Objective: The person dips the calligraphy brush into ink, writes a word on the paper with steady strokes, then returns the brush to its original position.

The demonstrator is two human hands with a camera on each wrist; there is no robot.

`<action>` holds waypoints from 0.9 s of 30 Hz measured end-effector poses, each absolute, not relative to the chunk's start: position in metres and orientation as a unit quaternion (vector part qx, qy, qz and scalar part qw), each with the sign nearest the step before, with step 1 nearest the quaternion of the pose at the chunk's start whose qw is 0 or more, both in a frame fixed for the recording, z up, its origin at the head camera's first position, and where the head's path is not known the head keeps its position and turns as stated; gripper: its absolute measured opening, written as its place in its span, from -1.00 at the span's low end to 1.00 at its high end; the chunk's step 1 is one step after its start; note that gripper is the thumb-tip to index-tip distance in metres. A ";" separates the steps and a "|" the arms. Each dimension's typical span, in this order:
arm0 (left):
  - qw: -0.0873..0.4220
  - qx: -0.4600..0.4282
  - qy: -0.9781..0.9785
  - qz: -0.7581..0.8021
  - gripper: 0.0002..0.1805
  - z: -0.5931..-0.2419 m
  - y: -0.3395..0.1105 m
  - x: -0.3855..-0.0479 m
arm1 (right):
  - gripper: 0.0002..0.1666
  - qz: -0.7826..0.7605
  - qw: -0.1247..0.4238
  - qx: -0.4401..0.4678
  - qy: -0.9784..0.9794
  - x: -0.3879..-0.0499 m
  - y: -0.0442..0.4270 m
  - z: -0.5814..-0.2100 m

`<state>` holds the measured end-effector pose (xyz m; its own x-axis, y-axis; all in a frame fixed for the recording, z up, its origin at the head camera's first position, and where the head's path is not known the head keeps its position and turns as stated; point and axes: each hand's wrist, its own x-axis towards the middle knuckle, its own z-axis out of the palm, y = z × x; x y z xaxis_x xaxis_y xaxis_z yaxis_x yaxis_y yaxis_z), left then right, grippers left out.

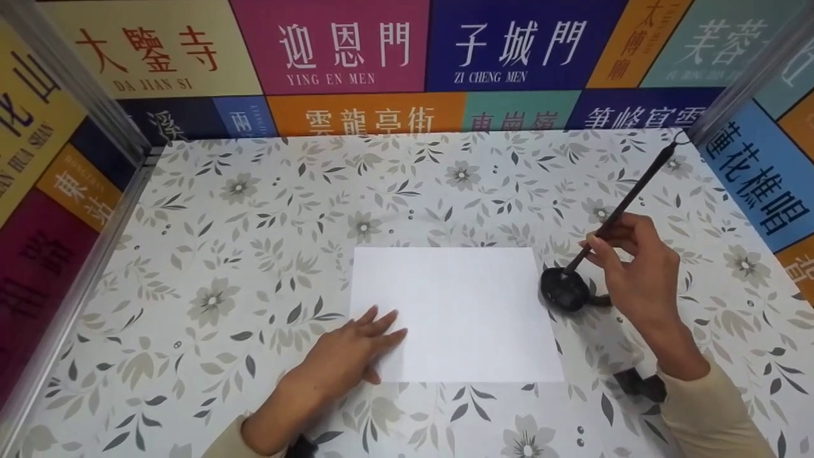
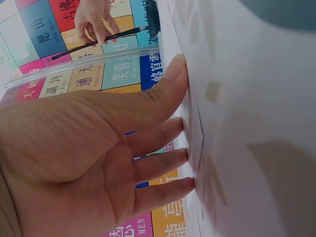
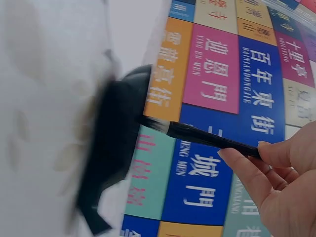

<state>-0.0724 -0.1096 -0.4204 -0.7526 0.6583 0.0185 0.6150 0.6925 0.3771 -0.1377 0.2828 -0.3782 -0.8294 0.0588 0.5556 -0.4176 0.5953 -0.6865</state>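
Note:
My right hand [image 1: 642,273] pinches a dark-handled writing brush [image 1: 620,213] between thumb and fingers, with its handle slanting up to the right. The brush tip meets a small black inkstone [image 1: 565,290] just right of the paper; in the right wrist view the pale bristles [image 3: 154,123] touch the inkstone's dark edge. A white sheet of paper [image 1: 455,312] lies flat on the table with no marks on it. My left hand [image 1: 346,353] rests its spread fingertips on the paper's lower left edge; the left wrist view shows its thumb and fingers [image 2: 160,192] reaching the surface.
A floral-patterned cloth [image 1: 254,254] covers the table. Coloured panels with Chinese lettering [image 1: 356,51] rise behind it and at both sides. Clear strips [image 1: 102,95] run along the corners. A dark wrist strap piece [image 1: 639,385] hangs under the right sleeve.

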 end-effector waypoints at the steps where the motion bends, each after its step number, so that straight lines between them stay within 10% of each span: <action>1: 0.060 0.344 0.919 0.186 -0.23 -0.421 -0.111 -0.073 | -0.59 0.432 0.284 0.110 -0.849 -0.138 0.280 -0.375; 12: 0.052 0.334 0.925 0.176 -0.24 -0.420 -0.115 -0.076 | -0.61 0.471 0.332 0.163 -0.801 -0.155 0.209 -0.346; 27: 0.055 0.322 0.936 0.133 -0.23 -0.419 -0.106 -0.073 | -0.64 0.538 0.251 0.278 -0.755 -0.185 0.097 -0.374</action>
<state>-0.0729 -0.1057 -0.4190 -0.7860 0.6180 -0.0180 0.5887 0.7569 0.2837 -0.1854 0.0969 -0.3740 -0.7189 -0.1493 0.6788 -0.6904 0.2666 -0.6725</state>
